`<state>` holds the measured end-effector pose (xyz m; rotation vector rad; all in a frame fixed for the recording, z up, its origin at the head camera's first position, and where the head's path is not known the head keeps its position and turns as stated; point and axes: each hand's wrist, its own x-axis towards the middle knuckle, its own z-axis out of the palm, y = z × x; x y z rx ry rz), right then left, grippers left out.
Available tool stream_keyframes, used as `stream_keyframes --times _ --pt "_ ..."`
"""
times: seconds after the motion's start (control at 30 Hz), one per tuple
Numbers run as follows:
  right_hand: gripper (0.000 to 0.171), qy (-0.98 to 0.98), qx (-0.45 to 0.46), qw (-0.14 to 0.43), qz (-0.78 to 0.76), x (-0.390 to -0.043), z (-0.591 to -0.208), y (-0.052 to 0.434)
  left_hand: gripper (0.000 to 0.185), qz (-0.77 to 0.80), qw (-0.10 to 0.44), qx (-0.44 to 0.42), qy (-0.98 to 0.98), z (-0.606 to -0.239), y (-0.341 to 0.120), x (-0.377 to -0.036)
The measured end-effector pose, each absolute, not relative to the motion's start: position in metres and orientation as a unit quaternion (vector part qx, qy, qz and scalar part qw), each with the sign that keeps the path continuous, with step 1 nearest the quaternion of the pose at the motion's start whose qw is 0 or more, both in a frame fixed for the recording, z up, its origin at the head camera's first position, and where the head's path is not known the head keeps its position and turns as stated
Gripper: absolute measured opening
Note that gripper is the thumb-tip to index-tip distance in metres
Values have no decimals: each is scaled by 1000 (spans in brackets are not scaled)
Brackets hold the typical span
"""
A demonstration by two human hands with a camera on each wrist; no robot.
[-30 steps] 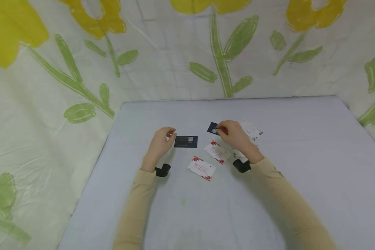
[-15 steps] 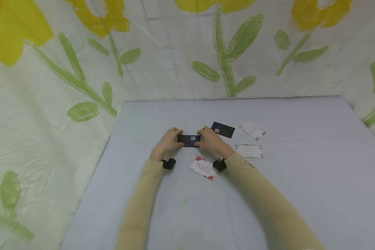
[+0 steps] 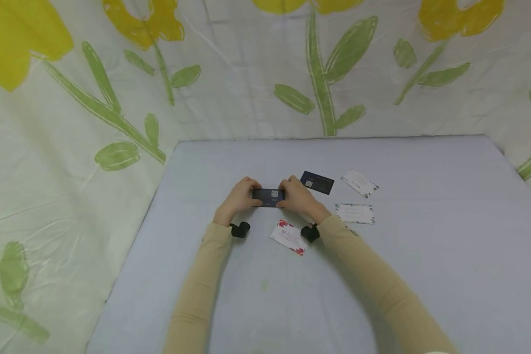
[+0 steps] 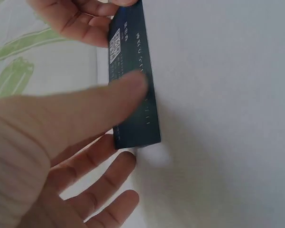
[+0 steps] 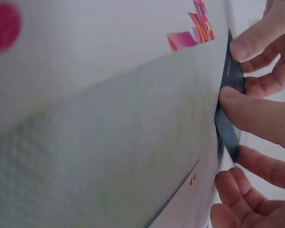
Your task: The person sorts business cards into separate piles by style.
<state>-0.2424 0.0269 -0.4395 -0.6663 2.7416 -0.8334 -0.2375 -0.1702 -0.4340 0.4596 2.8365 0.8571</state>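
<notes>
Dark card (image 3: 269,197) sits between my two hands near the middle of the table (image 3: 425,275), its long axis running left to right across my view, so each short end points straight into a palm. My left hand (image 3: 240,197) pinches the left end and my right hand (image 3: 295,196) pinches the right end; both are equally near, each touching the card. From the left wrist view I see the left thumb (image 4: 85,109) lying across the printed face of the card (image 4: 133,80) with the other fingers curled beneath its edge, and the right hand's fingers (image 4: 76,19) at the far end. In the right wrist view the card (image 5: 230,95) shows edge-on, nipped between thumb and fingers (image 5: 256,114). Whether it is lifted clear of the table or resting on it I cannot tell.

Both forearms in tan sleeves (image 3: 203,285) angle inward toward the card, wrists low, a small black wrist camera (image 3: 240,229) beneath each.

Just right of the held card lies a second dark card (image 3: 317,182). Further right of it are two white cards with patterned edges (image 3: 358,183), (image 3: 355,214). Nearer to me than the held card, by my right wrist, lies a white card with red flowers (image 3: 288,237).
</notes>
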Motion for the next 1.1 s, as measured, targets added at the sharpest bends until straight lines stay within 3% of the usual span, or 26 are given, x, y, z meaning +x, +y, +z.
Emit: stream_keyframes --times 0.33,0.47,0.67,1.1 --pt "16 892 -208 60 -397 -244 -436 26 18 381 -3 106 919 -428 -169 -231" --pt "15 887 -197 69 -412 -245 -434 25 17 391 -19 107 914 -425 -172 -229" --pt "14 897 -180 103 -391 -244 -437 21 17 377 11 99 921 -428 -174 -226" --pt "18 928 -184 105 -306 -236 -438 17 16 341 5 86 936 -440 -171 -219"
